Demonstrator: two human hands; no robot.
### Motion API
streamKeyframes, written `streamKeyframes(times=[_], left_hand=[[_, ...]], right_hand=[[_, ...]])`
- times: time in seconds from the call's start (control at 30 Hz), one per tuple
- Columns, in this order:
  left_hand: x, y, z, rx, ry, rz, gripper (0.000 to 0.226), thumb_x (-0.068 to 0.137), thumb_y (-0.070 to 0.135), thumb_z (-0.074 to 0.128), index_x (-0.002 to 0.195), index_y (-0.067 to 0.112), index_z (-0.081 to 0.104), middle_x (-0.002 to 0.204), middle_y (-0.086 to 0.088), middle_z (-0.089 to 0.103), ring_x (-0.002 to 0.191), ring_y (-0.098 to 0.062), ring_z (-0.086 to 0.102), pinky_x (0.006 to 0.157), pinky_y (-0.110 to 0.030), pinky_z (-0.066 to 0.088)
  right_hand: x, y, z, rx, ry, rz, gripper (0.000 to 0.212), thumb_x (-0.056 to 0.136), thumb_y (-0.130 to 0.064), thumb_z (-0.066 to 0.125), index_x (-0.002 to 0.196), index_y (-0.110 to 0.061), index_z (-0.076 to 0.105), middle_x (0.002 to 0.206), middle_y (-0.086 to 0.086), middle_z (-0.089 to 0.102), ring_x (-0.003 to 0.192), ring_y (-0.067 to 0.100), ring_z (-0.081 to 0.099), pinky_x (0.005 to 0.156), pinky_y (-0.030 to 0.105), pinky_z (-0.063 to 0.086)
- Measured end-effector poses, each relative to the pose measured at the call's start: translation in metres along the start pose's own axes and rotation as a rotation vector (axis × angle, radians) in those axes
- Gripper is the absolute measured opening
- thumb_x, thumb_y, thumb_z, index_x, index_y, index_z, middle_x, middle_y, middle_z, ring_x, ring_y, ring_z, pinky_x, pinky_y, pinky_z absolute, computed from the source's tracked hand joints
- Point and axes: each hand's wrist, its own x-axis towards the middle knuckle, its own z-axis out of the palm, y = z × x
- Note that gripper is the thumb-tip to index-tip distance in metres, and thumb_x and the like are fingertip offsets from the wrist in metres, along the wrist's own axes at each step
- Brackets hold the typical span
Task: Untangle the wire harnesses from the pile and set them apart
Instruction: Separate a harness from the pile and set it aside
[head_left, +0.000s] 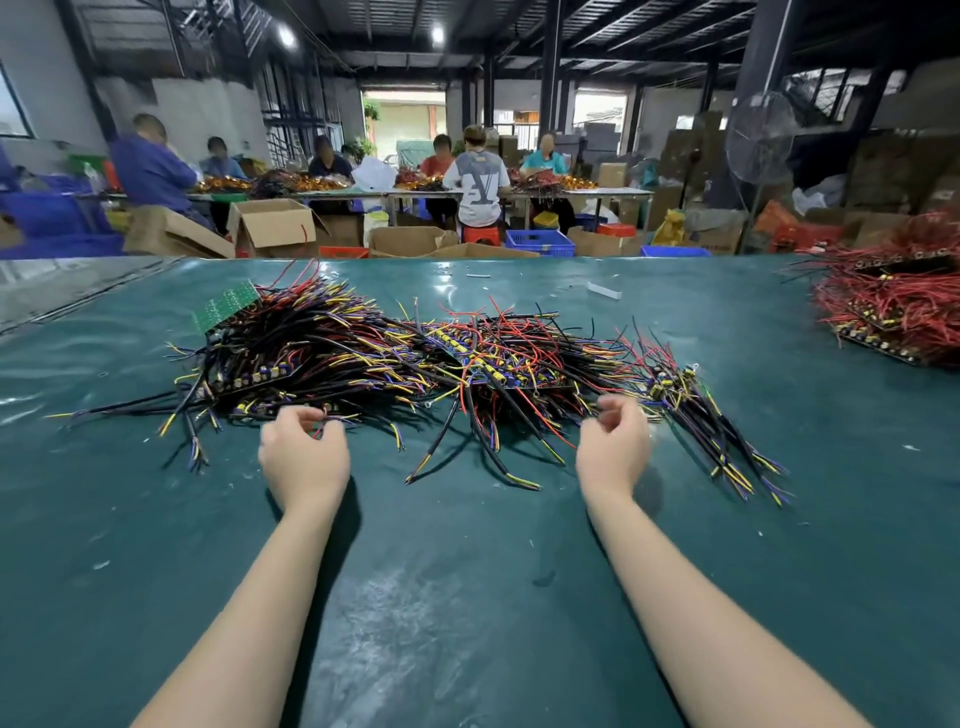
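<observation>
Two bare forearms reached forward over the dark green glossy tabletop (467, 597), which was scuffed with pale smears and dotted with small white scraps. The left hand (304, 457) hovered at the near edge of the tangled pile of black, red, yellow and purple wire harnesses (405, 358), its fingers curled over and its grip pinched on a few thin wire ends sticking out of that pile. The right hand (613, 449) sat near the pile's right part, knuckles up and fingers curled inward against the wires; motion blur hid the fingertips, so I cannot tell whether its grip held anything. The pile sprawled across the middle of the tabletop, just beyond both hands, with dark boards carrying small yellow and blue parts mixed in among the leads. A green perforated circuit board (226, 306) leaned tilted at the pile's far left end. A looser bunch of black and yellow leads (717, 431) trailed off the pile's right side towards the near edge. Well apart, at the far right of the tabletop, lay a separate heap of red wires on dark boards (893, 301). A small white strip (604, 290) lay beyond the pile. Past the tabletop, open brown cardboard boxes (272, 223) and a blue plastic crate (540, 243) stood on the floor, seated workers (478, 187) bent over long tables, and a round wire-guarded fan (759, 137) stood at the right.
</observation>
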Motion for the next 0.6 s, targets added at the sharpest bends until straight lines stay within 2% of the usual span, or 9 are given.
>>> streamKeyframes(times=[0.1, 0.17, 0.23, 0.3, 0.37, 0.43, 0.5, 0.6], left_hand=[[0.040, 0.008, -0.013, 0.155, 0.079, 0.122, 0.024, 0.083, 0.010, 0.054, 0.106, 0.004, 0.058, 0.122, -0.024, 0.044, 0.117, -0.037, 0.038, 0.099, -0.037, 0.029], [0.077, 0.014, -0.023, 0.297, 0.052, 0.229, 0.029, 0.083, 0.011, 0.054, 0.111, 0.003, 0.055, 0.125, -0.024, 0.043, 0.120, -0.038, 0.035, 0.102, -0.040, 0.028], [0.112, 0.020, -0.025, 0.473, -0.061, 0.269, 0.040, 0.084, 0.015, 0.055, 0.122, 0.005, 0.050, 0.134, -0.021, 0.038, 0.126, -0.038, 0.031, 0.104, -0.045, 0.029], [0.137, 0.031, -0.017, 0.641, -0.211, 0.275, 0.049, 0.084, 0.021, 0.057, 0.131, 0.009, 0.046, 0.148, -0.016, 0.023, 0.135, -0.036, 0.020, 0.108, -0.048, 0.026], [0.152, 0.043, -0.002, 0.775, -0.344, 0.315, 0.048, 0.085, 0.025, 0.057, 0.131, 0.015, 0.048, 0.156, -0.009, 0.007, 0.141, -0.032, 0.006, 0.110, -0.048, 0.022], [0.162, 0.051, 0.011, 0.861, -0.450, 0.364, 0.047, 0.086, 0.030, 0.056, 0.132, 0.020, 0.047, 0.157, -0.005, 0.000, 0.143, -0.030, -0.002, 0.111, -0.048, 0.020], [0.169, 0.052, 0.019, 0.952, -0.510, 0.381, 0.052, 0.088, 0.033, 0.052, 0.137, 0.023, 0.041, 0.157, -0.003, 0.006, 0.142, -0.032, -0.001, 0.112, -0.047, 0.020], [0.170, 0.048, 0.020, 1.028, -0.431, 0.419, 0.047, 0.088, 0.030, 0.049, 0.134, 0.021, 0.046, 0.148, -0.004, 0.033, 0.135, -0.030, 0.019, 0.106, -0.041, 0.026]], right_hand=[[-0.001, 0.009, -0.003, -0.023, -0.019, 0.023, 0.024, 0.077, 0.010, 0.049, 0.096, -0.002, 0.058, 0.091, 0.010, 0.050, 0.078, 0.018, 0.043, 0.064, 0.018, 0.025], [0.001, 0.009, -0.002, -0.044, -0.040, 0.032, 0.021, 0.077, 0.008, 0.050, 0.091, -0.007, 0.057, 0.090, 0.010, 0.052, 0.077, 0.020, 0.044, 0.062, 0.020, 0.024], [0.001, 0.008, 0.001, -0.077, -0.085, 0.025, 0.021, 0.077, 0.007, 0.050, 0.086, -0.012, 0.054, 0.088, 0.011, 0.053, 0.076, 0.021, 0.045, 0.063, 0.024, 0.025], [0.000, 0.009, 0.005, -0.112, -0.140, 0.007, 0.021, 0.077, 0.006, 0.050, 0.083, -0.014, 0.053, 0.085, 0.009, 0.054, 0.075, 0.021, 0.046, 0.064, 0.025, 0.028], [0.002, 0.011, 0.006, -0.120, -0.149, 0.005, 0.020, 0.077, 0.005, 0.050, 0.082, -0.014, 0.053, 0.084, 0.007, 0.055, 0.076, 0.022, 0.047, 0.066, 0.026, 0.030], [0.003, 0.013, 0.007, -0.127, -0.153, 0.004, 0.018, 0.077, 0.004, 0.051, 0.080, -0.014, 0.054, 0.083, 0.006, 0.056, 0.077, 0.021, 0.048, 0.067, 0.026, 0.031], [0.004, 0.014, 0.008, -0.152, -0.171, 0.001, 0.018, 0.077, 0.002, 0.051, 0.077, -0.015, 0.055, 0.080, 0.004, 0.056, 0.076, 0.021, 0.047, 0.064, 0.026, 0.030], [0.004, 0.014, 0.010, -0.175, -0.181, 0.000, 0.017, 0.077, 0.001, 0.052, 0.075, -0.016, 0.055, 0.069, -0.003, 0.052, 0.071, 0.019, 0.046, 0.055, 0.026, 0.030]])
